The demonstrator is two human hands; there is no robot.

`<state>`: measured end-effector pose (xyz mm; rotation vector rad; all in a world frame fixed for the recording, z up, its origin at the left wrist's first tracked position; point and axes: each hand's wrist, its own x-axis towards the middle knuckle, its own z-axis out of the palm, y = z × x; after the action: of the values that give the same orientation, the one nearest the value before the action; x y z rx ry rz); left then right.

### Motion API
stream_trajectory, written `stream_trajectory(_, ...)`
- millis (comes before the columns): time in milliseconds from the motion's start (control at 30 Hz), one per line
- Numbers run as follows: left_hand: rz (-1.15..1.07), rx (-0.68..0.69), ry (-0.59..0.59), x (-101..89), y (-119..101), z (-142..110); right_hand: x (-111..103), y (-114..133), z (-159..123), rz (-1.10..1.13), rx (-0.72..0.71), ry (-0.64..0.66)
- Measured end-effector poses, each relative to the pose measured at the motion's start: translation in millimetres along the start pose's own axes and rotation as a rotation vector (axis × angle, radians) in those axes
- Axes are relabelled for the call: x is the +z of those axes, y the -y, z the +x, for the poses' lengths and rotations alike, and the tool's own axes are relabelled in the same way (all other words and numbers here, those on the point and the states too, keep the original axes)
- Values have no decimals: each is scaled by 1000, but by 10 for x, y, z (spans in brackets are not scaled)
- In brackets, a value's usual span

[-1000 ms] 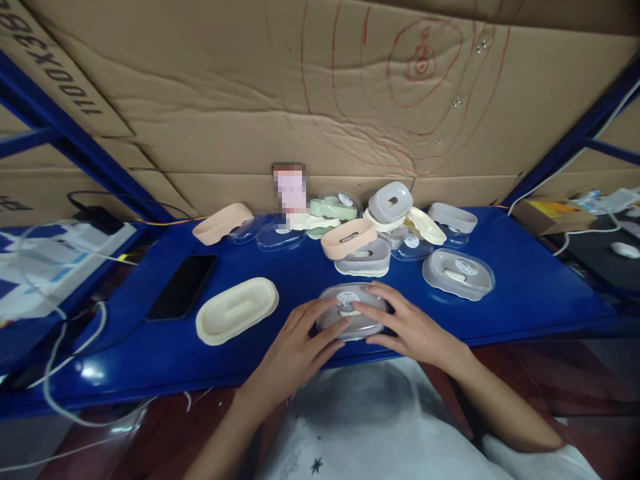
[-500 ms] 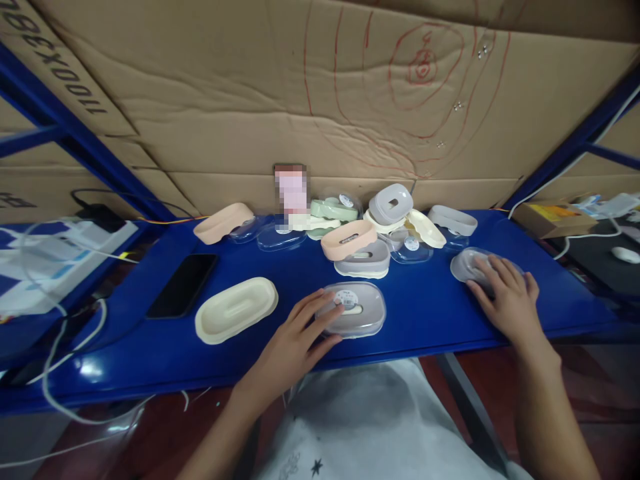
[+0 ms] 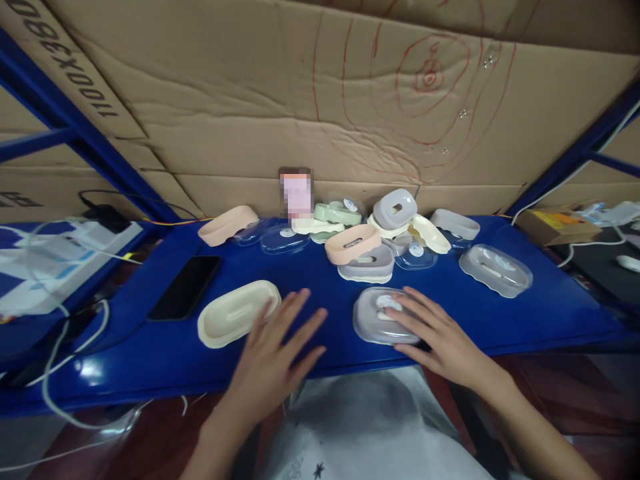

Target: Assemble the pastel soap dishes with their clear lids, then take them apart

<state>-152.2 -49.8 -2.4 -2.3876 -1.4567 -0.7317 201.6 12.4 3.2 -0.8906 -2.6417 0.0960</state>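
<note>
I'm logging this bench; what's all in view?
Lidded cases: two, grey, front centre and right
Tray: one, cream, front left
Peach parts: two, back left and middle pile
Loose parts, clear lids: several, grey, green, cream, back
Phone: one, black, left
Propped screen: one, pinkish, back
Power strips: several, white, left
Cables: several, mostly white, sides
Carton: one, brown, right
Mouse: one, white, far right
Table: one, blue, below
Cardboard: brown, behind
Left hand: one, by tray
Right hand: one, on central case

Brown cardboard (image 3: pixel 225 100) with red scribbled rings walls in the blue table (image 3: pixel 310 340) between blue metal posts (image 3: pixel 95 160), above a reddish floor (image 3: pixel 545 393).
</note>
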Motion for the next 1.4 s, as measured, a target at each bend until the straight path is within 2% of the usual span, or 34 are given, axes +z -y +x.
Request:
stream_trajectory(67, 107, -212, -86, -134, 186, -188, -108, -199, -313, -48, 101, -35)
stream_trajectory(100, 159, -304, -97, -188, 287, -289, -162, -308, -478, -81, 148, -57)
stream_trajectory(167, 190, -391, -62, -247, 468, -476, -253, -515, -770, -171, 236, -106)
stream_trajectory(267, 101, -359, 12, -204, 593, -632, -352, -745, -966, -342, 337, -156)
stream_trajectory(333, 15, -284, 39, -122, 541, -612, -411, -818, -884, -400, 359, -187)
stream_trajectory(433, -95, -172, 83, 3, 298, -406, -496, -814, -477, -341, 272, -199)
stream_trajectory(600, -252, 36, 247, 132, -99, 89, -492, -713, 538, -274, 52, -112)
stream_trajectory(667, -296, 69, 273, 171, -146, 210, -406, -706, 930, -236, -18, -51)
stream_trajectory(767, -335, 46, 251, 210, -121, 247, -242, -747, 1413, -180, -63, -7)
stream_trajectory(833, -371, 23, 228, 215, -82, 210, -156, -779, 1631, -117, -68, -5)
stream_trajectory(900, -400, 6, 203, 212, -53, 166, -117, -771, 1738, -31, -60, -67)
stream_trajectory(1000, -414, 39, 191, 214, -45, 134, -146, -626, 1657, 45, -97, -246)
stream_trajectory(1067, -396, 75, 169, 225, -57, 124, -193, -448, 1451, 24, -186, -294)
stream_trajectory(1167, -299, 38, -35, 242, -82, 100, -224, -148, 1030, 7, -303, -227)
stream_trajectory(1233, -248, 19, -193, 246, -92, 86, -187, 18, 780, 19, -321, -170)
stream_trajectory(1267, -238, 30, -218, 245, -92, 86, -151, 82, 687, 12, -323, -141)
stream_trajectory(1333, -243, 74, -128, 243, -86, 102, -52, 165, 580, -14, -335, -78)
stream_trajectory(1400, -265, 107, 41, 245, -73, 132, 59, 196, 566, -32, -352, -7)
